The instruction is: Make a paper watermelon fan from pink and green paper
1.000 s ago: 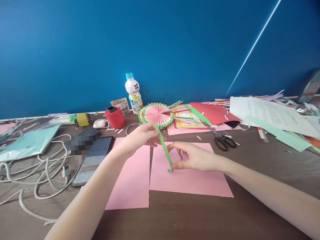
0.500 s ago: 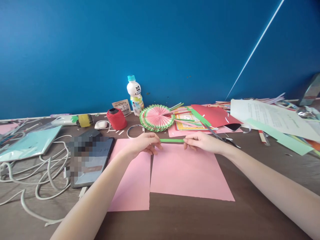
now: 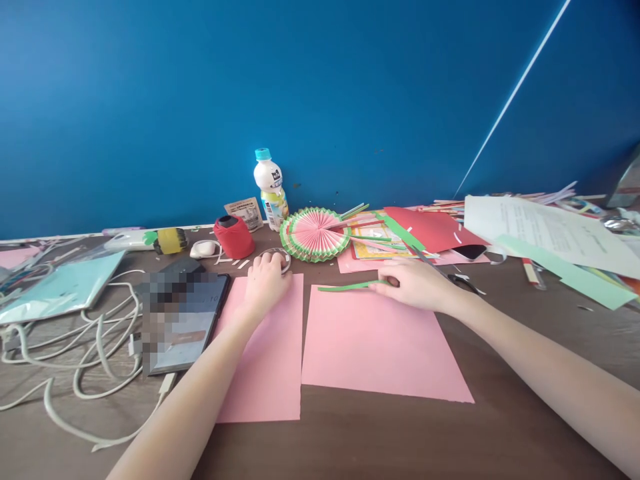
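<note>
My left hand (image 3: 267,279) has its fingers curled down at the near edge of a clear roll of tape (image 3: 287,263), which lies on the table behind the left pink sheet (image 3: 267,373). The hand covers most of the roll. Above the top edge of the right pink sheet (image 3: 383,347), my right hand (image 3: 415,283) pinches one end of a narrow green paper strip (image 3: 345,288). The strip's free end points left. Just behind the hands rests a round pleated pink paper fan (image 3: 316,235) with a green and white rim.
Scissors (image 3: 463,283) lie partly behind my right wrist. On the left are a tablet (image 3: 187,340) and looped white cables (image 3: 103,353). A bottle (image 3: 270,190) and a red-wrapped object (image 3: 234,238) stand at the back. Red paper (image 3: 433,229) and printed sheets (image 3: 545,230) lie right.
My left hand has let go of the green strip and moved left and back to the tape roll. My right hand still holds the strip, moved slightly right.
</note>
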